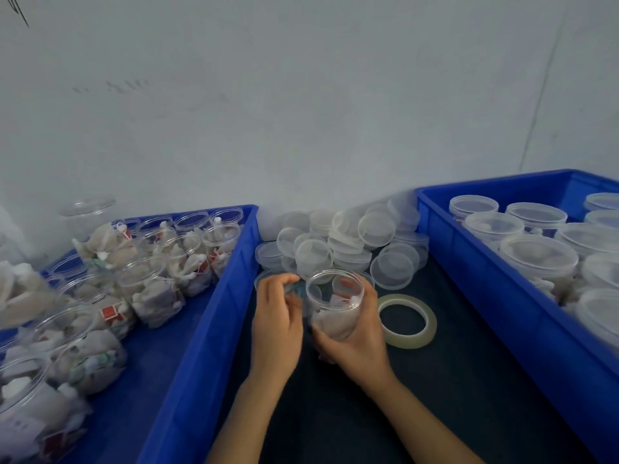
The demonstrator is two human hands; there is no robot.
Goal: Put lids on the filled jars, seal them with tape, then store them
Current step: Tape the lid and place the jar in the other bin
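Observation:
My right hand [360,343] grips an open clear jar [330,318] filled with pale packets, holding it upright just above the dark mat. My left hand [276,319] is right beside the jar, with its fingers curled on the edge of a clear lid [263,279] at the front of the lid pile; the lid is blurred and mostly hidden by the fingers. A heap of loose clear lids [338,242] lies just behind both hands. A roll of clear tape [392,336] lies flat to the right of the jar.
A blue crate [214,296] on the left holds several open filled jars [150,289]. A second blue crate [469,262] on the right holds several lidded jars [536,256]. The dark mat [435,396] runs between them, and a white wall stands behind.

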